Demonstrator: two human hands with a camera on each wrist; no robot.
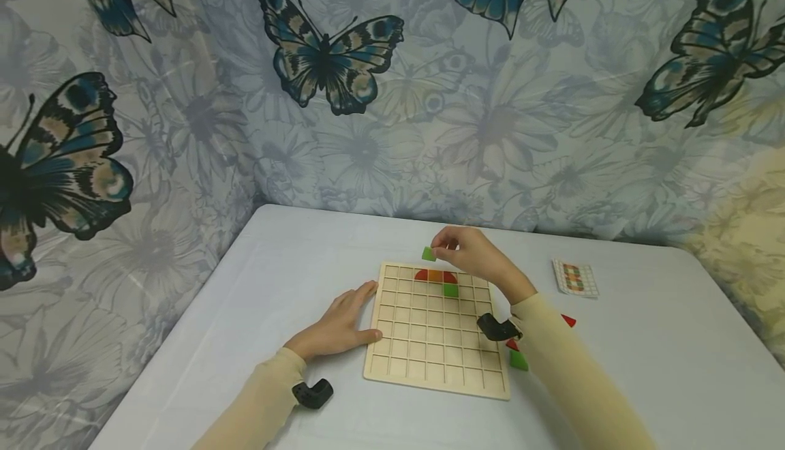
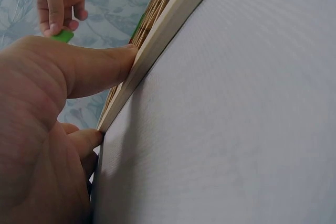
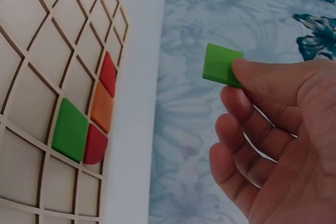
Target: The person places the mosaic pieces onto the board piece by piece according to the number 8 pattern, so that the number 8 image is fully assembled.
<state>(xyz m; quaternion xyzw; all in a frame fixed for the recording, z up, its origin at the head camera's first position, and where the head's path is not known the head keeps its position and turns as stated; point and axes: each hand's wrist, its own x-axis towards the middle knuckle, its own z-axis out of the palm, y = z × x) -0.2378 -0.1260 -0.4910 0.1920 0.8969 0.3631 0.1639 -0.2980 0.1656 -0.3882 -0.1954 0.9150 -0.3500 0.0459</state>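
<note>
Between thumb and fingertips, my right hand pinches a green square tile above the far edge of a wooden grid board. On the board's far row lie a red rounded piece, an orange square tile and a second red rounded piece. Another green square sits one row nearer, below the right red piece. My left hand rests at the board's left side, fingers spread; in the left wrist view its thumb touches the board's edge.
Right of the board, partly behind the right sleeve, lie a green tile and red pieces. A small stack of pattern cards is farther back on the white table. Butterfly-patterned fabric stands behind the table.
</note>
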